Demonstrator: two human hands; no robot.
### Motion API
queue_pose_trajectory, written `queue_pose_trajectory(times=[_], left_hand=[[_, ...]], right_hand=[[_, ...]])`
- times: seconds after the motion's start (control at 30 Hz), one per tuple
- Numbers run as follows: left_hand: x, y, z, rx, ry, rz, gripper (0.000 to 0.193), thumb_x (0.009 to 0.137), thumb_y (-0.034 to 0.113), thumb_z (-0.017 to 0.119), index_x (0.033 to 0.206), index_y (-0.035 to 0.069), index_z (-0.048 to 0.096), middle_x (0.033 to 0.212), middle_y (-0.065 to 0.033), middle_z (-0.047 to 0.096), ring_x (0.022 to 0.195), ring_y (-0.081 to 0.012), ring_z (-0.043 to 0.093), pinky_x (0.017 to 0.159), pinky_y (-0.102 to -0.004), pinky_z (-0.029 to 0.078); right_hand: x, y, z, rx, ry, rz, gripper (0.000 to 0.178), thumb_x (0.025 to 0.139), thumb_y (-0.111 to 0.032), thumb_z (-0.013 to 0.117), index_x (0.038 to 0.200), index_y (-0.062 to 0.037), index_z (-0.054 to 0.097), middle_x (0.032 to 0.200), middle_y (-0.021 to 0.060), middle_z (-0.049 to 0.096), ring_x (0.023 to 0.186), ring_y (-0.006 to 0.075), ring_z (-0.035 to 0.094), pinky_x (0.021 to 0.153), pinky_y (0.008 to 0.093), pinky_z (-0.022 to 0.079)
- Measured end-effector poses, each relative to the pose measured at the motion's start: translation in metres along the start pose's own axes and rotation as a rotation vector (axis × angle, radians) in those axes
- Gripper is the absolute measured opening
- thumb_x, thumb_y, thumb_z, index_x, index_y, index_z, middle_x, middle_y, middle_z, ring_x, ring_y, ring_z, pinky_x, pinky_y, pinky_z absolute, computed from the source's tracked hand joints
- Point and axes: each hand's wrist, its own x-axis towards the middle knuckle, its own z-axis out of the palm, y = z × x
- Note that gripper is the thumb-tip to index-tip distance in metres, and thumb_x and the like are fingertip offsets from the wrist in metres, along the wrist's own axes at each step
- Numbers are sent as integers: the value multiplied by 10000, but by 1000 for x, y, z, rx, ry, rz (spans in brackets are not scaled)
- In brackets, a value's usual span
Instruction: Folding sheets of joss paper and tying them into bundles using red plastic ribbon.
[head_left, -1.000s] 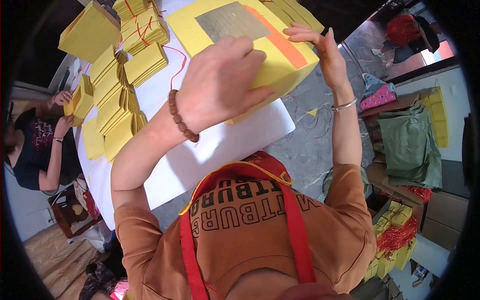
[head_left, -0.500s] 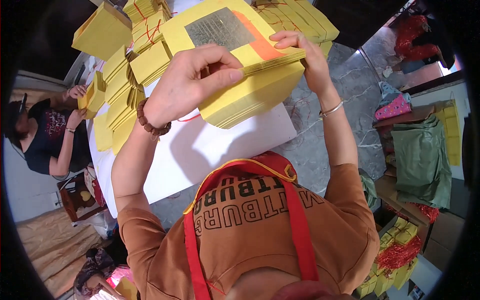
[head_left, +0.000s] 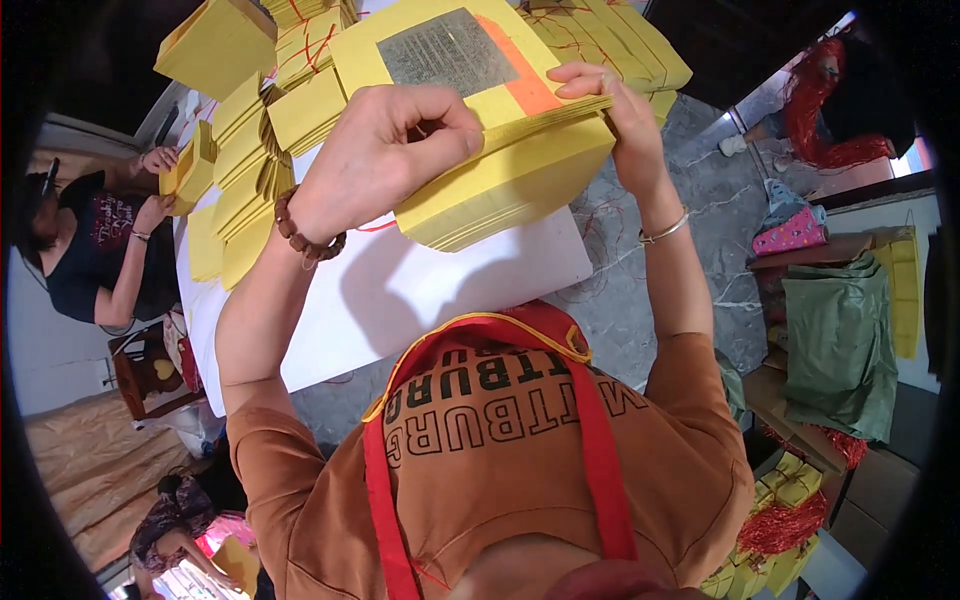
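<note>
A thick stack of yellow joss paper (head_left: 510, 185) stands tilted over the white table, its top sheet bearing a silver foil square (head_left: 445, 55) and an orange band. My left hand (head_left: 415, 135) is closed in a pinch at the stack's near upper edge, thumb against the fingertips, a beaded bracelet round its wrist. My right hand (head_left: 625, 120) grips the far right end, fingers over the top and thumb hidden behind the paper. Individual sheets show as thin layers along the edge between the two hands.
Yellow paper bundles (head_left: 245, 160) crowd the table's left side, and red-tied bundles (head_left: 610, 40) lie behind. A co-worker (head_left: 100, 240) at left holds a yellow paper piece. Another person (head_left: 190, 520) is at lower left. A green sack (head_left: 840, 345) and boxed bundles stand at right.
My left hand has shifted slightly along the stack's edge, still pinched. My right hand keeps its hold. At upper right, a person with red strands has moved.
</note>
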Motion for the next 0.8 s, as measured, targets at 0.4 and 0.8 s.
queue_pose_trajectory(times=[0.4,0.8], left_hand=[[7,1,-4,-80,-136,-58,118,744,91,499,696,0,559,542,38,472,483,-16,393,429,-190,304],[14,-7,-10,-89,-199,-37,146,744,115,504,655,7,546,541,43,464,500,-17,391,456,-188,310]], right_hand=[[-3,-5,-1,61,-10,51,463,923,-322,231,942,-13,576,1132,129,508,1013,190,480,891,288,347],[-1,-4,-5,29,-47,-18,403,821,-346,416,964,-5,578,1111,115,528,1086,199,442,949,305,297]])
